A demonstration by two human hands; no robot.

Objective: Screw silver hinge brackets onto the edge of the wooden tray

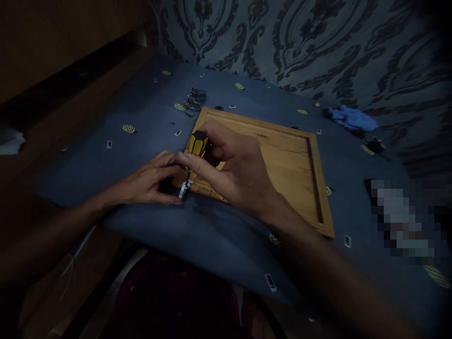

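In the head view my right hand (pixel 235 162) grips a screwdriver (pixel 198 142) by its yellow and black handle, which points up. The shaft runs down to a small shiny metal fitting (pixel 184 188) at the near left corner of a framed wooden panel (pixel 282 165). My left hand (pixel 155 181) holds this fitting between thumb and fingers, with the fingertips close to the screwdriver. Whether the tip sits in a screw is hidden. Small dark marks line the panel's near edge. My right hand covers much of the panel's left half.
The panel lies on a blue patterned tablecloth (pixel 141 226). Behind its left corner is a small pile of metal pieces (pixel 196 101), with a tiny dark screw (pixel 172 123) nearby. A blue cloth (pixel 353 117) lies at the back right; a blurred-out object (pixel 402 221) lies right.
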